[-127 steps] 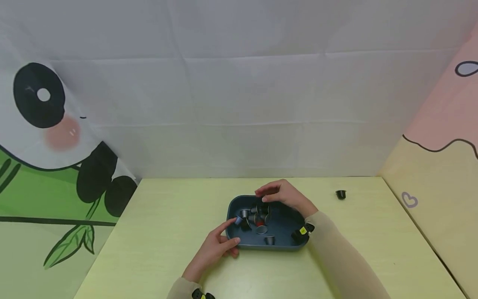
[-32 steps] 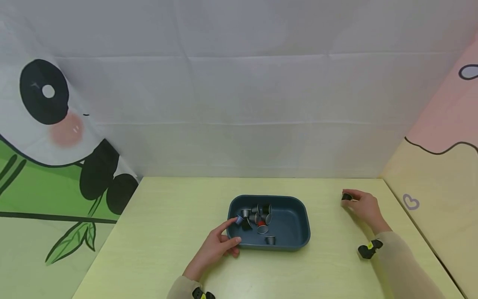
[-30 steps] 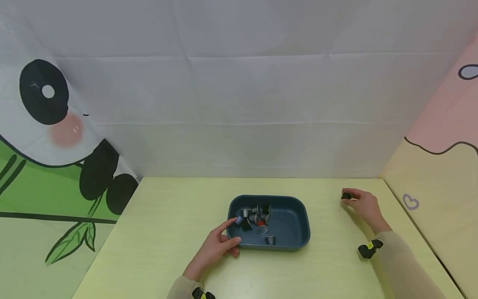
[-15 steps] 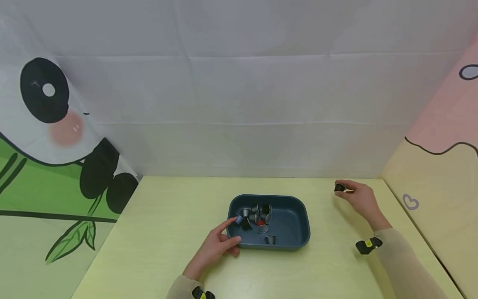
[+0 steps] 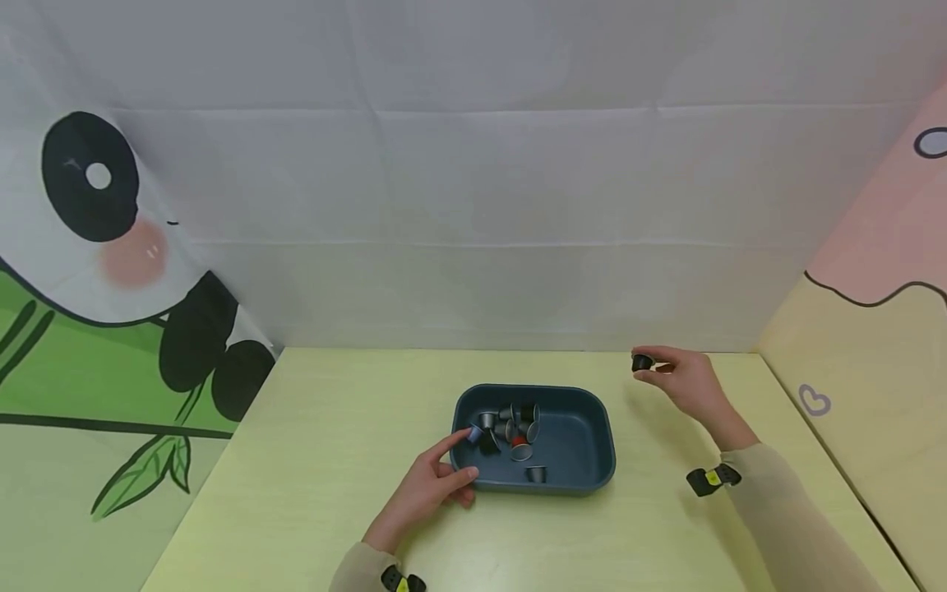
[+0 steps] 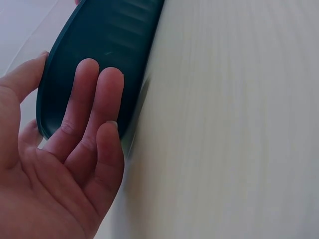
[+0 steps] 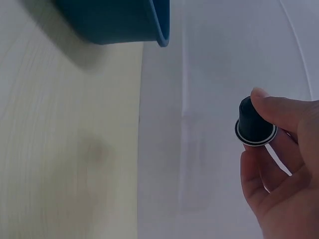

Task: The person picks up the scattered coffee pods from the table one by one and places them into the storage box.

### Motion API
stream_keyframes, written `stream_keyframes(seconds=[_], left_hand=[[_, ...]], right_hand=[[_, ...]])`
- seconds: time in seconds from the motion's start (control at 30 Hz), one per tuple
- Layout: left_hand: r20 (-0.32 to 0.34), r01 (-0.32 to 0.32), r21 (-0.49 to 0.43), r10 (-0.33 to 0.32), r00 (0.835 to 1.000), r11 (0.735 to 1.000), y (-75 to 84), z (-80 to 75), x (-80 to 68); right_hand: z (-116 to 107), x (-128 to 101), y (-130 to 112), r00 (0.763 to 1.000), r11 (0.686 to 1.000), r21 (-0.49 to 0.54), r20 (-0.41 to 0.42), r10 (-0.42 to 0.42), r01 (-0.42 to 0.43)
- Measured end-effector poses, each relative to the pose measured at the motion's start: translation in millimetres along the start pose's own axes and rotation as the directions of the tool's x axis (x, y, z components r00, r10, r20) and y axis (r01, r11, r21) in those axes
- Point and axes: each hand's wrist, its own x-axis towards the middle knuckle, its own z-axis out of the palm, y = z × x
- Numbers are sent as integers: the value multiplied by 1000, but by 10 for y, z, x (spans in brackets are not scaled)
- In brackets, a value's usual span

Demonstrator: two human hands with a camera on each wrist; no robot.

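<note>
In the left wrist view the blue tray (image 6: 107, 45) runs off the top edge, so only its outer wall beside the fingers (image 6: 87, 99) shows and what lies inside is hidden. The left hand (image 6: 55, 164) is cut by the left and bottom edges. In the right wrist view only a corner of the tray (image 7: 124, 22) shows at the top, and the right hand (image 7: 281, 184) is cut at the right and bottom. The capsule (image 7: 255, 122) has its far side hidden behind the fingers (image 7: 284, 112). From the head view, the capsules in the tray (image 5: 510, 432), just beyond the left fingers (image 5: 455, 448), are too small to count or tell apart.
</note>
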Motion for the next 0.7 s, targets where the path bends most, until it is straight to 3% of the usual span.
stream_keyframes(seconds=[0.33, 0.7], left_hand=[[-2, -3, 22, 3, 1000, 1000, 4, -2, 4], [2, -8, 17, 8, 1000, 1000, 3, 2, 12]], right_hand=[[226, 124, -312, 998, 995, 77, 26, -58, 56], [581, 417, -525, 1000, 963, 271, 2, -11, 10]])
